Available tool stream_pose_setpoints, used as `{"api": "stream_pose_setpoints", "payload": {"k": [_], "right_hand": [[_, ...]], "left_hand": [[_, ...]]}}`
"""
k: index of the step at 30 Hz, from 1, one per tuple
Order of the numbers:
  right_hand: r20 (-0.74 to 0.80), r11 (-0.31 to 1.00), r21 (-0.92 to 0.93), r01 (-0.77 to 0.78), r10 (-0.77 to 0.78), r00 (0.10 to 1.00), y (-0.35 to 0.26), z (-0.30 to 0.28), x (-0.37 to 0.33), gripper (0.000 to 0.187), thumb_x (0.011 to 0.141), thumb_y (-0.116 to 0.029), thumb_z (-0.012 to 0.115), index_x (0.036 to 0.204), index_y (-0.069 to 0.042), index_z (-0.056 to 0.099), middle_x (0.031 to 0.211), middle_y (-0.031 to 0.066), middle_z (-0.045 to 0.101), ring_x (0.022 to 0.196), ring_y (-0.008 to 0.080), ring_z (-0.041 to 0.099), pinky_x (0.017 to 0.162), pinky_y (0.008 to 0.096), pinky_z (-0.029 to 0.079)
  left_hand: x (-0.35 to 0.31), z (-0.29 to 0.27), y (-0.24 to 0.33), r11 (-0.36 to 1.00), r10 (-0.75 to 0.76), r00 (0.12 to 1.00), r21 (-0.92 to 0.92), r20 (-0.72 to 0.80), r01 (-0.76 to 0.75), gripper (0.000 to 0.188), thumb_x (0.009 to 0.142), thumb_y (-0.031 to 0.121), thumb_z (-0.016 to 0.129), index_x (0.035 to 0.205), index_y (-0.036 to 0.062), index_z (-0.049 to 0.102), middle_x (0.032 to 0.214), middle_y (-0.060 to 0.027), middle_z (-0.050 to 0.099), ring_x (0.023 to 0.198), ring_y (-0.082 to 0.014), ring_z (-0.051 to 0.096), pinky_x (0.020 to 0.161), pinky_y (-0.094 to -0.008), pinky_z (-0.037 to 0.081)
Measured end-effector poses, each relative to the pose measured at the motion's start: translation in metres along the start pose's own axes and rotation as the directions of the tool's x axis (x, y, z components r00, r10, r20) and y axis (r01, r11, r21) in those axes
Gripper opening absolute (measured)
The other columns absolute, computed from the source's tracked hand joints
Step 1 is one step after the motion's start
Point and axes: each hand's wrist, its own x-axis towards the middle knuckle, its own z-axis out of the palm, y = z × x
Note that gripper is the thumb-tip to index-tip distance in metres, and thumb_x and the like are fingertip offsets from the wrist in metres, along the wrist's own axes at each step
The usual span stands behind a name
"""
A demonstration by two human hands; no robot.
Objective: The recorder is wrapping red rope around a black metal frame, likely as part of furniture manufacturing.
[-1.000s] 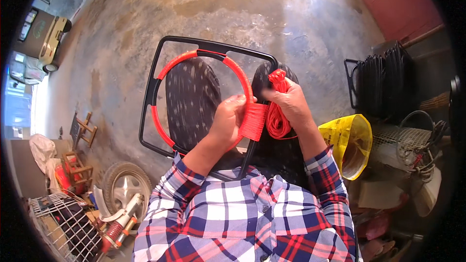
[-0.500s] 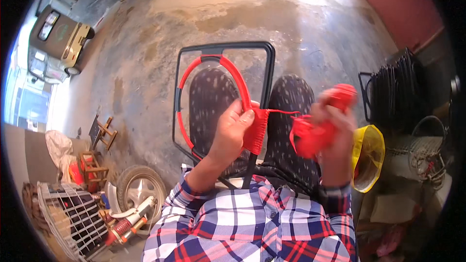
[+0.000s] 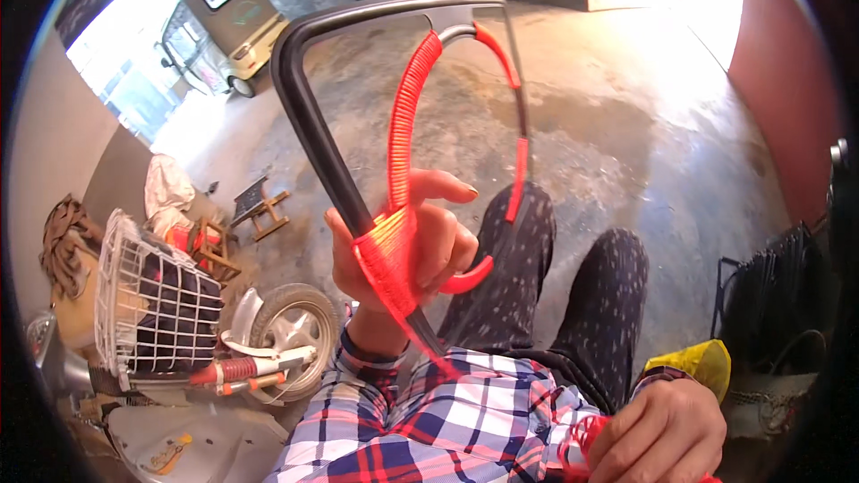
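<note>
A black metal frame [image 3: 318,125] with rounded corners is raised and tilted before me, an inner ring [image 3: 407,107] fixed in it. Red cord covers parts of the ring, and a band of red cord weaving [image 3: 385,255] spans from ring to frame side. My left hand [image 3: 429,246] is closed around the frame and ring behind this weaving, index finger lifted; part of it is hidden. Low at the right, my right hand [image 3: 667,429] is closed on a loose bundle of red cord [image 3: 586,438]. A cord strand runs down from the weaving across my shirt.
At left are a white wire basket [image 3: 112,304], a wheel [image 3: 300,340], and small wooden stools [image 3: 259,210]. A three-wheeled vehicle [image 3: 233,27] stands far left. Beside my right knee is a yellow bag [image 3: 702,367], with several black frames [image 3: 769,282] stacked beyond.
The frame has been lifted and turned nearer to me, with my left hand now behind it. My right hand has dropped toward the lower right with the red cord. The view has shifted.
</note>
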Motion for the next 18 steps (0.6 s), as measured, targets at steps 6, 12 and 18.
{"api": "stream_pose_setpoints", "payload": {"k": [6, 12, 18], "right_hand": [[0.087, 0.990, 0.132, 0.053, -0.065, 0.994, 0.003, 0.005, 0.017, 0.034, 0.096, -0.018, 0.039, 0.086, -0.001, 0.067, 0.084, 0.0156, 0.068, 0.067, 0.0246, 0.066, 0.061, 0.0332, 0.050], [0.094, 0.963, 0.243, -0.119, 0.099, 0.991, 0.018, -0.012, 0.008, 0.026, 0.095, -0.021, 0.057, 0.091, 0.004, 0.065, 0.084, 0.0153, 0.069, 0.071, 0.0263, 0.068, 0.068, 0.0401, 0.055], [-0.324, 0.852, 0.084, -0.516, 0.513, 0.795, 0.063, 0.000, -0.027, 0.030, 0.077, -0.026, 0.078, 0.088, -0.001, 0.065, 0.074, 0.0077, 0.067, 0.063, 0.0250, 0.067, 0.060, 0.0320, 0.052]], "left_hand": [[-0.005, -0.001, 0.002, 0.966, -0.003, 0.993, -0.258, 0.117, 0.033, 0.114, 0.083, 0.086, 0.030, 0.136, -0.0146, 0.036, 0.047, 0.0018, 0.036, 0.037, -0.0098, 0.026, 0.041, -0.0272, 0.021], [-0.015, 0.000, 0.001, 0.946, -0.049, 0.995, -0.316, 0.093, 0.076, 0.122, 0.081, 0.087, 0.031, 0.143, -0.0167, 0.024, 0.046, 0.0018, 0.034, 0.036, -0.0093, 0.027, 0.040, -0.0276, 0.021], [-0.035, -0.008, -0.009, 0.935, -0.178, 0.984, -0.314, -0.006, 0.167, 0.123, 0.079, 0.087, 0.036, 0.144, -0.0165, 0.021, 0.049, 0.0007, 0.039, 0.038, -0.0102, 0.029, 0.043, -0.0280, 0.023]]}}
